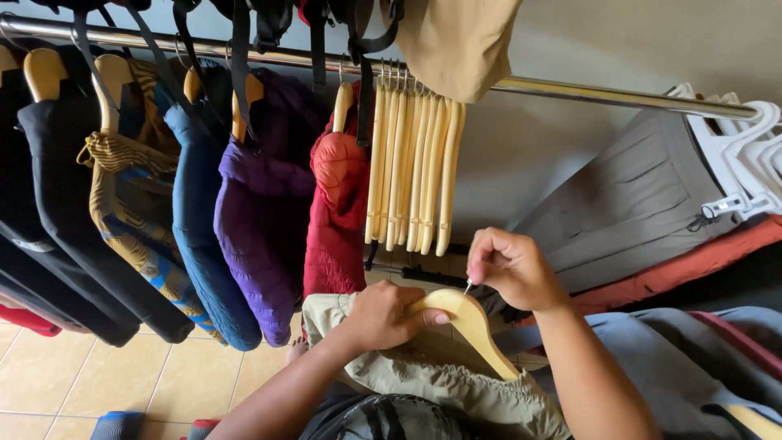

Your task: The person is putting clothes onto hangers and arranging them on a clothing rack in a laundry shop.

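The left hand (383, 316) is gripping a wooden hanger (472, 326) inside the khaki garment (440, 383); the right hand (509, 269) is pinching its metal hook (467, 287), just above.

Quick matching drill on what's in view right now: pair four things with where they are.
1 purple jacket
2 bare wooden hangers
3 left hand
4 white hangers

a far right end of the rail
b gripping the wooden hanger in the khaki garment
c hung between blue and red jackets
d bunched mid-rail

1-c, 2-d, 3-b, 4-a
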